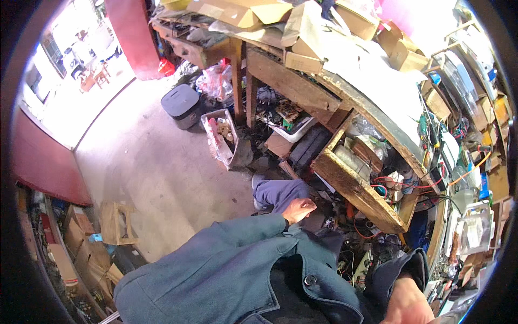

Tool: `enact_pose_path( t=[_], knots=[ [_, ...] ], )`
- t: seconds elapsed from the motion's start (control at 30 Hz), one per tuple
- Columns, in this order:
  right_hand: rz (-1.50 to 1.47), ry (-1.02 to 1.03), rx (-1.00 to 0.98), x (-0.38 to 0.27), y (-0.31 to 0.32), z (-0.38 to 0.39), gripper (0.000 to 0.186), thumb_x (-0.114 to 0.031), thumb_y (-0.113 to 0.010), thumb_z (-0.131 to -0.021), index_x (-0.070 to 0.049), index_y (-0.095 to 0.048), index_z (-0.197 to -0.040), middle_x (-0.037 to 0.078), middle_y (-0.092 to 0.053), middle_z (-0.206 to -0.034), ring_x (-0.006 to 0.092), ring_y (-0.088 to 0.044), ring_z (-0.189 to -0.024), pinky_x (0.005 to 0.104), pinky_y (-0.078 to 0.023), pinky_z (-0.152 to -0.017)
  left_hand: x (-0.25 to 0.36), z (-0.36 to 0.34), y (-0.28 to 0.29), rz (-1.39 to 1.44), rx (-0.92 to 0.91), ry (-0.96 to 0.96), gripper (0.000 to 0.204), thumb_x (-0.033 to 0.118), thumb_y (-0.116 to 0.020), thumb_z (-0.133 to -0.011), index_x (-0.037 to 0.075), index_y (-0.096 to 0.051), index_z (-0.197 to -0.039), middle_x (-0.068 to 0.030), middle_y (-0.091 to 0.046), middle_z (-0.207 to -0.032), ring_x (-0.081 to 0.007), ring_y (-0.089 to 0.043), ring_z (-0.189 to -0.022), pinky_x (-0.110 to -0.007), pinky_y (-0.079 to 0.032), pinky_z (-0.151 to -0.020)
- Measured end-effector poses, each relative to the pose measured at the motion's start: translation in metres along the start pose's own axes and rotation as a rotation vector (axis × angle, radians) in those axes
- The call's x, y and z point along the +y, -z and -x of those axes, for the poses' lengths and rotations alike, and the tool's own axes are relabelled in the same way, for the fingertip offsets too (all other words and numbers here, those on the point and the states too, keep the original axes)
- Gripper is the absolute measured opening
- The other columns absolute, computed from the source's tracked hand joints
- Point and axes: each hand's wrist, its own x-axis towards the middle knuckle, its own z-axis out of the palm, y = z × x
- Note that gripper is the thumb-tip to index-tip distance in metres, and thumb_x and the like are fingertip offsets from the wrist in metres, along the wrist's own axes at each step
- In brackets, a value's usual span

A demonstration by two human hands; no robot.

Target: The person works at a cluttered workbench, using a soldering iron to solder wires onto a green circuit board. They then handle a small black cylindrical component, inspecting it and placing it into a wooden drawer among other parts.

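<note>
1. Left hand [298,210]: over the trouser leg [278,195], fingers curled in. I see nothing in it, but the palm is turned from me, so I can't tell if it's closed on something small.
2. Right hand [409,302]: low, just beside the near right part of the tabletop [372,70]. Lower picture edge cuts off the fingers; I can't call it grasping or released.
3. Drawer [356,193]: pulled out from under the tabletop's front edge, near corner toward the body. I see neither hand touching it.
4. Drawer contents: plastic-wrapped bundle [350,162] along the front board, brown block [367,153] beside it, red wires toward the right end.
5. Tabletop, right side: tools and cables packed along the edge, orange cable [472,169] among them. Glare washes out the middle; I can't read what's there.
6. Handling, my judgement: keep the loose right sleeve [418,263] off the drawer corner and wires; it looks wide enough to snag. Lift parts straight up, free any lead before pulling, steady the drawer with the left hand.
7. For my view: bring the right hand's fingers up into frame before gripping anything.
</note>
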Motion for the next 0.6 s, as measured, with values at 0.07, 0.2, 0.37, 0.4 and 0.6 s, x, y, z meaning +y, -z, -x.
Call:
enact_pose_path(
  t=[0.07,0.2,0.37,0.4,0.6],
  knots=[
    [0.021,-0.011,-0.008,0.001,0.003,0.002,0.025,-0.030,-0.063,-0.101,-0.009,-0.069,-0.114,0.008,-0.071,-0.115,0.0251,-0.063,-0.110,0.0412,-0.048,-0.098,-0.005,-0.002,-0.001,-0.012,0.003,-0.003,0.027,0.032,-0.070,-0.099,0.005,-0.073,-0.105,-0.0021,-0.066,-0.073,-0.0127,-0.060,-0.065,-0.031,-0.046,-0.059],
    [0.087,-0.043,-0.024,0.000,0.009,0.009,0.024,-0.032,-0.063,-0.100,-0.012,-0.068,-0.113,0.004,-0.071,-0.111,0.0217,-0.063,-0.105,0.0376,-0.049,-0.094,0.007,0.004,0.001,-0.026,-0.003,0.007,0.029,0.034,-0.070,-0.098,0.005,-0.073,-0.103,-0.0037,-0.068,-0.073,-0.0145,-0.063,-0.065,-0.033,-0.049,-0.060],
    [0.314,-0.117,0.067,0.004,0.020,0.026,0.023,-0.035,-0.064,-0.100,-0.016,-0.068,-0.111,0.000,-0.070,-0.106,0.0174,-0.064,-0.100,0.0330,-0.051,-0.090,0.007,0.011,0.001,-0.035,0.023,0.005,0.028,0.035,-0.071,-0.099,0.007,-0.073,-0.102,-0.0008,-0.065,-0.071,-0.0114,-0.057,-0.061,-0.030,-0.047,-0.058],
    [0.405,-0.143,0.136,0.007,0.021,0.033,0.022,-0.036,-0.064,-0.100,-0.017,-0.068,-0.111,0.000,-0.070,-0.105,0.0165,-0.064,-0.099,0.0321,-0.051,-0.089,0.021,0.013,-0.001,-0.101,0.002,-0.008,0.027,0.031,-0.068,-0.099,0.006,-0.074,-0.104,-0.0003,-0.065,-0.071,-0.0113,-0.057,-0.061,-0.030,-0.047,-0.057],
    [0.441,-0.960,-0.483,0.014,0.037,0.143,0.014,-0.004,-0.063,-0.094,0.002,-0.070,-0.105,0.016,-0.076,-0.102,0.0300,-0.073,-0.089,0.0353,-0.058,-0.080,0.001,0.007,0.004,-0.119,0.042,-0.136,0.030,0.031,-0.066,-0.100,0.003,-0.074,-0.106,0.0002,-0.065,-0.078,-0.0099,-0.055,-0.068,-0.028,-0.044,-0.061]
  ],
)
